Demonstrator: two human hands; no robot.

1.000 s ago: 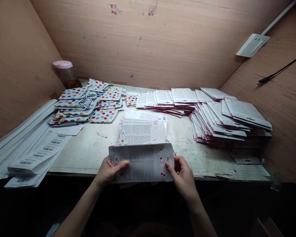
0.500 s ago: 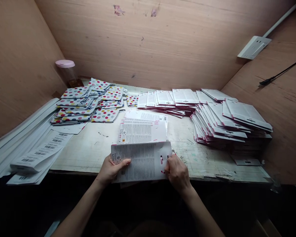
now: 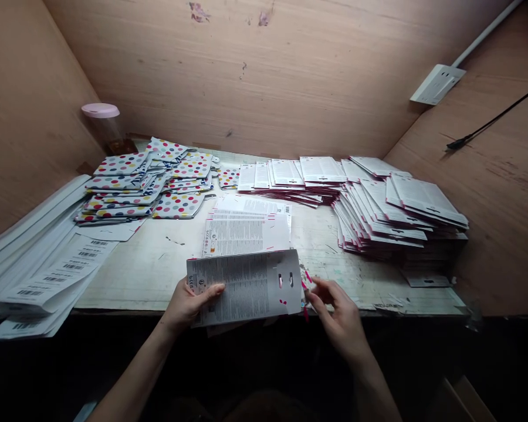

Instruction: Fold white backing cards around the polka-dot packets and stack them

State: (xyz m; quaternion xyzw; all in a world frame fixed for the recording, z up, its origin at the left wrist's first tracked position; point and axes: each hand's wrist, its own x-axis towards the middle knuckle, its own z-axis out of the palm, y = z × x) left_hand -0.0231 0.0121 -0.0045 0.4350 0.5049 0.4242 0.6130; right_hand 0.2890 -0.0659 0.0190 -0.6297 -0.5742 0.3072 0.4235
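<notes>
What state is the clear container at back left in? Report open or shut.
Shut: the pink lid covers the top of the clear container. How tightly, I cannot tell.

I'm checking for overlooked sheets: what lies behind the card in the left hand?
Beyond the upper edge of the held card, overlapping printed sheets lie on the table. Their near part and anything else directly behind are hidden.

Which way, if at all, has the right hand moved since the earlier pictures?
Yes: rightward. The right hand, earlier at the right end of the printed card, is now off it and nearer the right-hand card stack on the desk.
</notes>
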